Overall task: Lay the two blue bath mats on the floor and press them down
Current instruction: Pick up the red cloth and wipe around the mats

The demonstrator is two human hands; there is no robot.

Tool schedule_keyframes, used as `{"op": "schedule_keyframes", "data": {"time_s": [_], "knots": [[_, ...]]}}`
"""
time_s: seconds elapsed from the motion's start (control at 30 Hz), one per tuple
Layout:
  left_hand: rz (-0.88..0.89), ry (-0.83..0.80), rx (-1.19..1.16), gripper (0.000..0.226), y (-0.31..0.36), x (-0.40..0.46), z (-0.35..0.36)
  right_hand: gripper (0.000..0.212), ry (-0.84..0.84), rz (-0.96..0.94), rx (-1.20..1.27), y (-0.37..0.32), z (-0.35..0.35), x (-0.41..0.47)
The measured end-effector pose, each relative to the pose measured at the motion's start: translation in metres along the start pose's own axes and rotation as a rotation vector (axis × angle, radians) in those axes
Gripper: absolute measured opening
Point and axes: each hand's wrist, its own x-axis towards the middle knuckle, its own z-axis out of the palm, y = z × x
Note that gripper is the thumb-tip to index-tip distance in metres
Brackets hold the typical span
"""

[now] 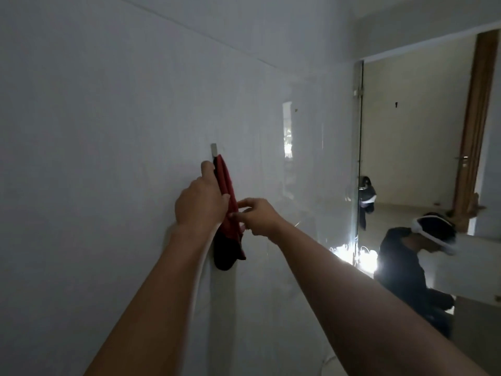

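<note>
Fingers on red cloth, white wall

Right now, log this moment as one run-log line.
left hand: holds red cloth | right hand: pinches cloth | cloth: hangs from wall hook | blue mats: unseen

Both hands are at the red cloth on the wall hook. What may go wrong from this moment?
1. The red cloth hangs from a small hook. With the left hand gripping it and the right hand pinching its edge, a pull may slip it off so it drops.
2. A hard tug may strain the hook on the wall.
3. No blue mats are in view, so the task may be delayed.
</note>
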Motion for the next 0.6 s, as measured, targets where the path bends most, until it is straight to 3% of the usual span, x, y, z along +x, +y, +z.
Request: {"op": "schedule_keyframes", "data": {"time_s": [0.07,0.17,0.27,0.33,0.4,0.47,0.53,0.6], "knots": [[-0.039,0.008,-0.035,0.04,-0.001,0.005,-0.001,0.015,0.105,-0.075,0.01,-0.004,0.001,0.004],[-0.075,0.095,-0.201,0.028,-0.002,0.013,-0.014,0.017,0.349,-0.193,-0.025,-0.025,-0.013,0.004],[-0.05,0.086,-0.526,0.02,0.014,0.019,-0.029,0.018,0.556,-0.29,0.004,-0.05,-0.045,-0.005],[-0.099,0.049,-0.803,0.029,0.033,0.022,-0.03,0.017,0.631,-0.332,-0.002,-0.059,-0.07,-0.013],[-0.182,-0.017,-0.989,0.056,0.053,0.024,-0.019,0.015,0.641,-0.336,-0.038,-0.057,-0.095,-0.023],[-0.224,-0.195,-1.17,0.076,0.073,0.022,0.004,0.014,0.606,-0.294,-0.085,-0.044,-0.121,-0.038],[-0.278,-0.504,-1.317,0.094,0.096,0.012,0.034,0.017,0.566,-0.229,-0.101,-0.025,-0.144,-0.061],[-0.284,-0.804,-1.364,0.089,0.125,-0.007,0.067,0.017,0.579,-0.146,-0.154,0.001,-0.17,-0.093]]}}
